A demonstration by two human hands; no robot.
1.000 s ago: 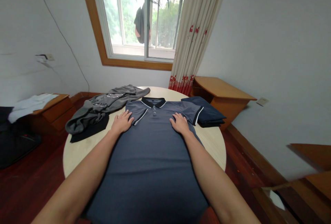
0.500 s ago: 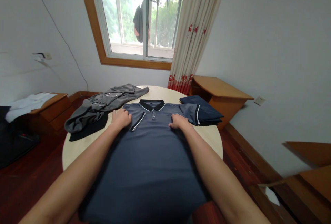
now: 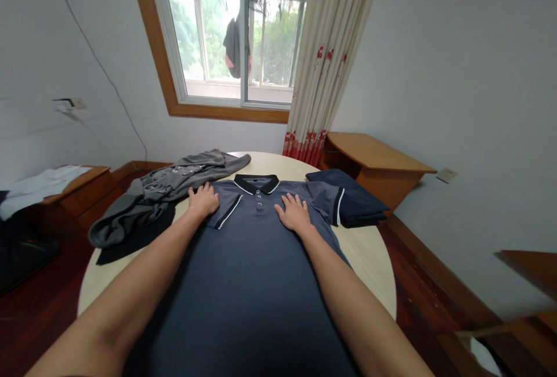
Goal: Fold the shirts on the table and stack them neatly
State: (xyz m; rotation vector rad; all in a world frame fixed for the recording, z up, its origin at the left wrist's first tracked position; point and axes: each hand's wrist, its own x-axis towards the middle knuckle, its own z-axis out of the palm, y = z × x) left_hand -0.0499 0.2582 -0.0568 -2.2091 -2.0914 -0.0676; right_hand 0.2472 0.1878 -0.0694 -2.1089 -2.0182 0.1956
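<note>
A dark grey-blue polo shirt (image 3: 261, 284) lies front side up across the round table (image 3: 368, 249), its black, white-edged collar towards the window. The left sleeve in view is folded inward over the chest; the right one points outward. My left hand (image 3: 203, 199) rests on the shoulder beside the folded sleeve, fingers extended. On the chest, right of the buttons, my right hand (image 3: 294, 212) lies flat with its fingers spread. Neither hand grips the cloth.
A crumpled grey garment (image 3: 174, 182) lies on a black cloth (image 3: 139, 243) at the table's left. Folded dark navy clothes (image 3: 352, 197) are stacked at the right. Behind them stands a wooden desk (image 3: 378, 153), near the curtain (image 3: 324, 69).
My right hand has gone from curled at the shirt to flat with fingers spread, a little further inward. My left hand's fingers have stretched out. The right sleeve has shifted slightly outward.
</note>
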